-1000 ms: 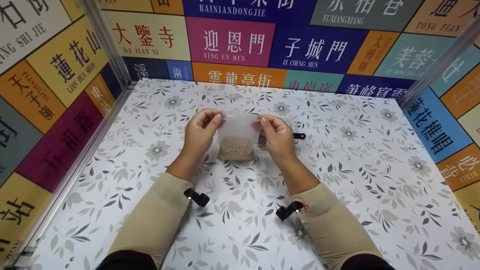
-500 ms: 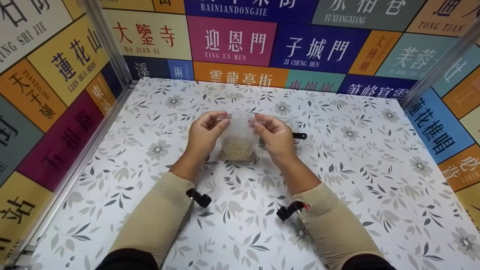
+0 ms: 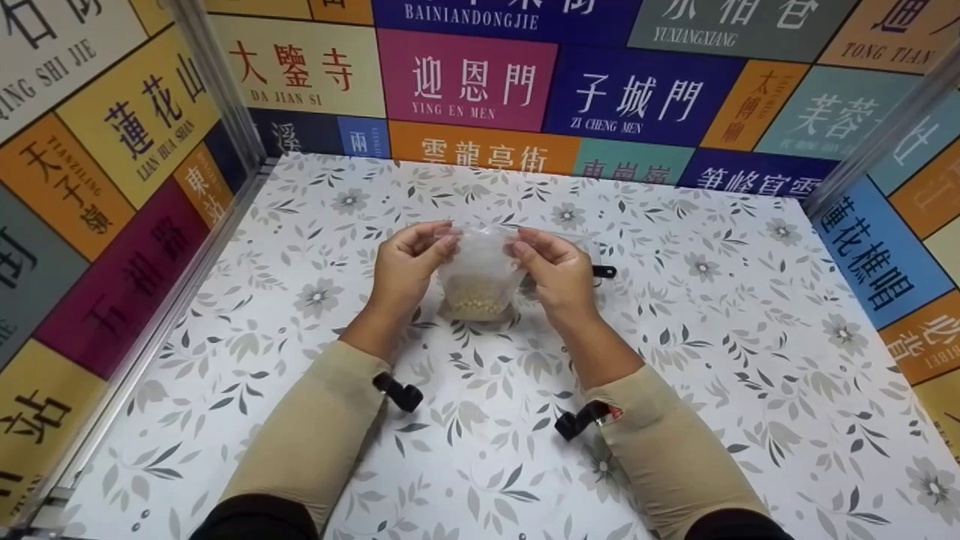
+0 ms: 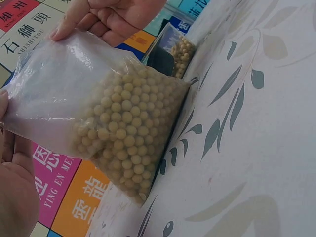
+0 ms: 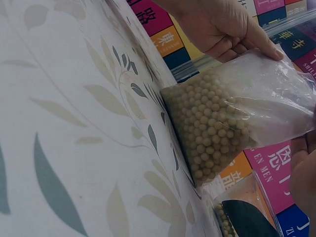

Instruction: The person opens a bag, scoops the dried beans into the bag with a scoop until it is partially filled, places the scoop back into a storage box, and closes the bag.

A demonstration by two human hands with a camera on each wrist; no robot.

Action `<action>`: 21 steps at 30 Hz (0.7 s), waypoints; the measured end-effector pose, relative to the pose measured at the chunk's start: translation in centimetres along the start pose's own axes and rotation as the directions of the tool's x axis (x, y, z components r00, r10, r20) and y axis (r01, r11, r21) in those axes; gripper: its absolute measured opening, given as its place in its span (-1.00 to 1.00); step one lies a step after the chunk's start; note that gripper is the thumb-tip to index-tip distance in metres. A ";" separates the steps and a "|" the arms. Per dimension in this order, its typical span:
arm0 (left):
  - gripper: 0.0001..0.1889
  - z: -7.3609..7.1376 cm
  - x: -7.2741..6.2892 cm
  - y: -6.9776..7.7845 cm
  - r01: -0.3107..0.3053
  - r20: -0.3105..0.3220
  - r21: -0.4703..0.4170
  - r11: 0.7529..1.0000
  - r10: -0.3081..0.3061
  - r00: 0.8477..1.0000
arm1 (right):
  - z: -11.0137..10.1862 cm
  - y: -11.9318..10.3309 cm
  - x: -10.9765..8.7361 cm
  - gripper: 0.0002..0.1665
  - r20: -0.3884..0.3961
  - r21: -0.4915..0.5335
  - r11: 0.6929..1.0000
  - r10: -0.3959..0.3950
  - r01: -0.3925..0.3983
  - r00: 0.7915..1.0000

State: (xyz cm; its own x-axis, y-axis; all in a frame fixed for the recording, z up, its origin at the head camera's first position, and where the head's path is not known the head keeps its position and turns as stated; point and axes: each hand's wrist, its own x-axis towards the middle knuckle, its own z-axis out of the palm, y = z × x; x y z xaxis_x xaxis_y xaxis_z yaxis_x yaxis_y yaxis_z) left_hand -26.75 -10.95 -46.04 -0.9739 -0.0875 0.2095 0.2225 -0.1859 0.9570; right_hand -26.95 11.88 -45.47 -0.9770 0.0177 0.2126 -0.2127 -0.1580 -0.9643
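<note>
A clear plastic bag stands upright on the table, its lower part filled with round, pale yellow soybeans. My left hand pinches the top left corner of the bag between thumb and fingers. At the opposite corner, my right hand pinches the film the same way. The bag's upper part is slack and wrinkled between them, and its base sits on the tabletop in both wrist views.
Behind my right hand is a clear box with more beans and a dark flat piece in it. A black handle sticks out there. Printed panels wall in the flower-patterned table at the back and sides.
Over the last second my hands have drawn slightly closer together at the top of the bag, still pinching it. The bag's base has stayed in place.
</note>
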 end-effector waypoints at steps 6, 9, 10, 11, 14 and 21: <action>-0.57 -0.3 0.0 0.0 0.012 0.022 0.033 0.999 -0.012 1.000 | -0.1 0.1 0.0 -0.57 0.008 -0.012 1.000 -0.028 0.028 1.000; -0.59 -0.4 -0.1 -0.1 0.013 0.015 0.034 0.999 -0.013 1.000 | -0.1 0.2 0.0 -0.55 0.006 -0.012 0.999 -0.040 0.040 0.999; -0.60 -0.4 -0.1 -0.1 0.014 0.012 0.031 0.999 -0.015 1.000 | -0.2 0.2 0.0 -0.56 0.005 -0.012 0.999 -0.046 0.046 0.999; -0.61 -0.3 -0.1 -0.1 0.015 0.008 0.029 0.999 -0.015 1.000 | -0.2 0.2 0.0 -0.57 0.005 -0.009 0.999 -0.053 0.053 0.999; -0.65 -0.3 -0.1 -0.1 0.007 0.002 0.032 0.999 -0.007 1.000 | -0.2 0.4 0.0 -0.62 0.005 0.005 0.997 -0.077 0.077 0.997; -0.72 -0.2 -0.2 -0.2 -0.031 -0.008 0.034 0.999 0.031 0.999 | -0.1 0.5 0.0 -0.65 -0.011 0.007 0.995 -0.101 0.101 0.995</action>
State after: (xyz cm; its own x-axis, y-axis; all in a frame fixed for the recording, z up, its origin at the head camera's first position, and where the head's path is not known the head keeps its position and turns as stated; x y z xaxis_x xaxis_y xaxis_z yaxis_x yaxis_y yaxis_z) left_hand -26.61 -11.09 -46.26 -0.9660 -0.1014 0.2377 0.2510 -0.1499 0.9563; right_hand -27.04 11.87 -45.94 -0.9505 0.0444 0.3076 -0.3106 -0.1625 -0.9365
